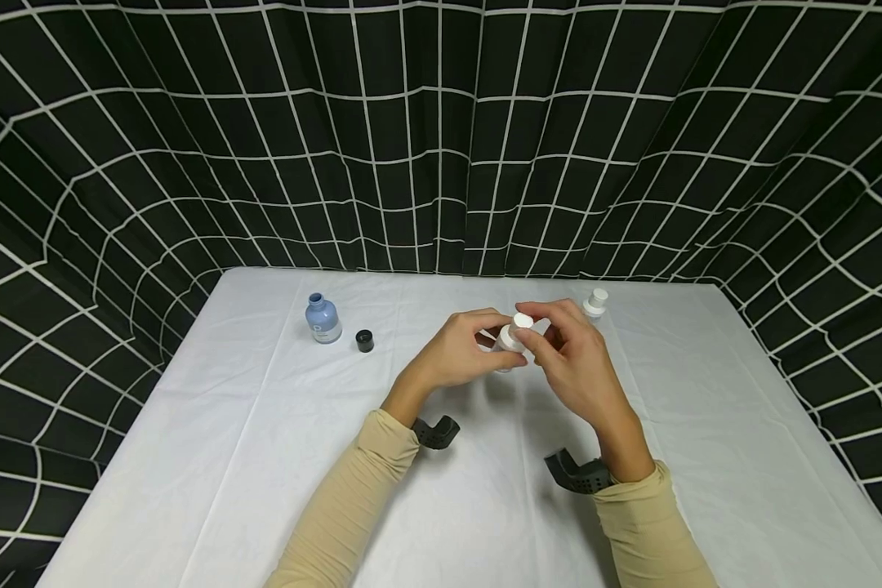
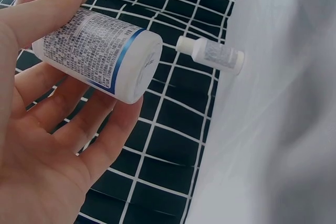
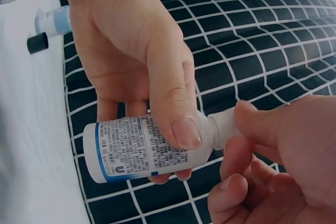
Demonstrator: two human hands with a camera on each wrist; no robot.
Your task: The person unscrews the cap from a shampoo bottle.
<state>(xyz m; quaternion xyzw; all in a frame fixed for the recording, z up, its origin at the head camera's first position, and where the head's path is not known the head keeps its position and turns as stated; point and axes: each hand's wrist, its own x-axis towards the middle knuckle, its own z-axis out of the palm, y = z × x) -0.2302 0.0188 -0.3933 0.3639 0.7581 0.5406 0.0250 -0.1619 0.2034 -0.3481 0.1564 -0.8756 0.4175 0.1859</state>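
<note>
My left hand (image 1: 456, 351) grips a white bottle (image 3: 128, 148) with a printed label and a blue stripe round its base. The bottle is held over the table, and its flat bottom shows in the left wrist view. Thumb and fingers of my right hand (image 1: 576, 363) pinch the white cap (image 3: 224, 125) at the bottle's neck. In the head view the cap's top shows between the two hands. Part of the bottle is hidden behind the left fingers there.
On the left of the white-covered table (image 1: 213, 490) stand a blue bottle (image 1: 324, 321) with no cap on it and, beside it, a black cap (image 1: 364, 340). Another white bottle (image 1: 595, 303) stands behind my right hand. A black gridded curtain (image 1: 441, 147) surrounds the table's back and sides.
</note>
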